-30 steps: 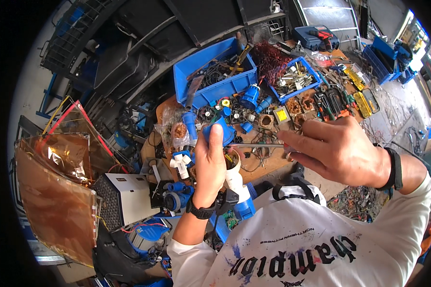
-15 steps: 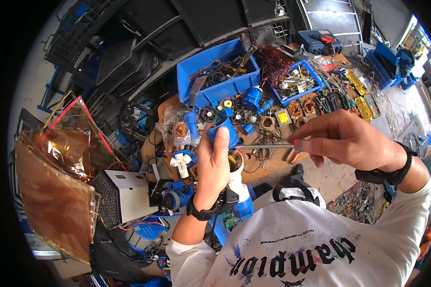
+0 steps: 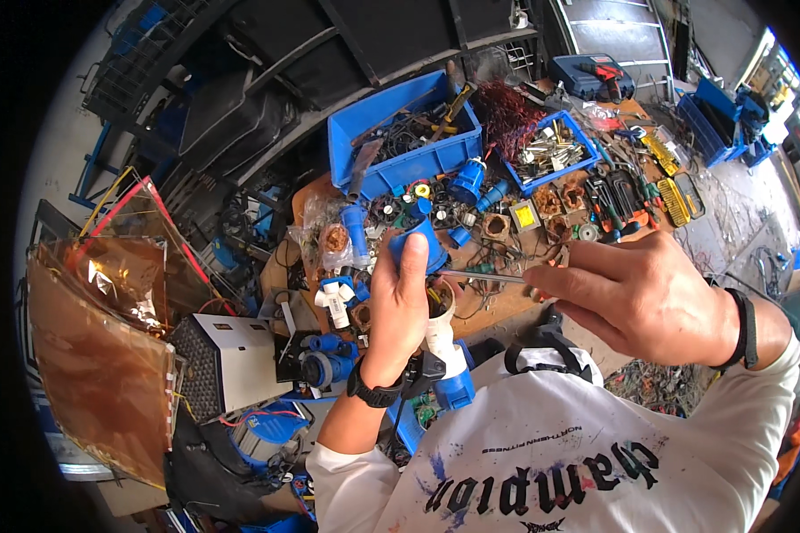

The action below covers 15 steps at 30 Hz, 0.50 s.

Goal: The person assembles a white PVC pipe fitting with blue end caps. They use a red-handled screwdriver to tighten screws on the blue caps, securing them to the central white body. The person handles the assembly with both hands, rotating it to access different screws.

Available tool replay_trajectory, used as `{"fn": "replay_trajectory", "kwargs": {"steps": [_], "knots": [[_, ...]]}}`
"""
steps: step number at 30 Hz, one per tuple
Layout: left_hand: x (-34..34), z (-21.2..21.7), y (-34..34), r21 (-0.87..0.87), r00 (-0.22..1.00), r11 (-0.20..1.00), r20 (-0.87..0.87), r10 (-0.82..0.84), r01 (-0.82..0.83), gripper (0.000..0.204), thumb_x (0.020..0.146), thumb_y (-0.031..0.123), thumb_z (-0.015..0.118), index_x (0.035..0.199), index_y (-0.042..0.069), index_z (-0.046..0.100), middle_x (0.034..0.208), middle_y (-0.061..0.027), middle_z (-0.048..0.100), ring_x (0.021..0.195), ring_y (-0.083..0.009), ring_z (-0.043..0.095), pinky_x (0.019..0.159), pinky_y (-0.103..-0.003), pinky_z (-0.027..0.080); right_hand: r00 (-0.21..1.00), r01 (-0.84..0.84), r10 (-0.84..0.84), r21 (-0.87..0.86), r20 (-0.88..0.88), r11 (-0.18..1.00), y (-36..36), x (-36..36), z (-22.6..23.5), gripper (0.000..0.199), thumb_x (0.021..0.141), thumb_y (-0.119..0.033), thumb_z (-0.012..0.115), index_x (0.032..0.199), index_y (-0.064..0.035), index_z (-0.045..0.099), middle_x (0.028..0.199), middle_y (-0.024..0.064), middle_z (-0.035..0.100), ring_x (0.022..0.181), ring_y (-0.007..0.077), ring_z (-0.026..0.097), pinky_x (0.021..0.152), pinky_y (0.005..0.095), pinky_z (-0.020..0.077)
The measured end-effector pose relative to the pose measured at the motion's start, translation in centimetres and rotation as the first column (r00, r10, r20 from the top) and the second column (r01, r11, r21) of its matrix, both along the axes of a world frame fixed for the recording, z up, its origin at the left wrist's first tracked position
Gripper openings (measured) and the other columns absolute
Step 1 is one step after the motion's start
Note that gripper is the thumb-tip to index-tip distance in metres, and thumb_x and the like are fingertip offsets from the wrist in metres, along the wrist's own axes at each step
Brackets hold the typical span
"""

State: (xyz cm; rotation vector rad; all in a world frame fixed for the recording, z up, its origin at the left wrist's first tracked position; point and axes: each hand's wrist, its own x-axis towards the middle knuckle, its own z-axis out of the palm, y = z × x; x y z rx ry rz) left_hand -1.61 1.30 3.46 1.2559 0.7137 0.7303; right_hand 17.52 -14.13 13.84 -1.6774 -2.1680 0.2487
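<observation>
My left hand [image 3: 396,306] is closed around a blue round connector housing [image 3: 436,252], its thumb lying over the front. In my right hand [image 3: 636,298] is a screwdriver [image 3: 491,276], whose thin metal shaft points left. Its tip meets the lower right side of the housing, and the fingers cover the handle. Just below, a white and blue cylindrical connector [image 3: 441,336] hangs with its open end up and some wires showing inside. I cannot tell whether it is joined to the housing.
Behind my hands, a cluttered wooden table [image 3: 498,313] bears blue connector parts, a large blue bin [image 3: 409,169], a shallow blue tray [image 3: 556,153] of metal pieces and several hand tools. A white box [image 3: 240,360] and brown transparent sheets [image 3: 107,355] stand at left.
My right hand has turned at the wrist and shifted slightly nearer, its fingers now covering the screwdriver's red handle end. The left hand and housing have hardly moved.
</observation>
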Motion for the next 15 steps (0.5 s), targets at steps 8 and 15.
{"fn": "replay_trajectory", "kwargs": {"steps": [8,15], "knots": [[-0.3,0.0,-0.2,0.116,0.999,0.993,-0.025,0.033,-0.03,0.039,0.099,0.041,0.05,0.111,0.004,0.05,0.086,-0.0012,0.053,0.061,-0.011,0.059,0.054,-0.022,0.046,0.828,0.121,-0.302,-0.375,-0.473,0.919,0.3,0.9,0.0,0.027,0.092,-0.021,0.06,0.1,0.0036,0.068,0.073,0.0182,0.066,0.063,0.0304,0.064,0.061,0.0352,0.0512],[-0.8,-1.4,0.4,0.183,0.997,0.983,-0.072,0.028,-0.015,0.041,0.099,0.041,0.05,0.114,0.003,0.051,0.089,-0.0014,0.054,0.071,-0.0083,0.057,0.061,-0.022,0.047,0.774,0.091,-0.438,-0.604,-0.458,0.792,1.2,1.1,1.0,0.024,0.091,-0.019,0.06,0.099,0.0028,0.069,0.069,0.0166,0.065,0.062,0.0235,0.063,0.06,0.0335,0.0493]]}}
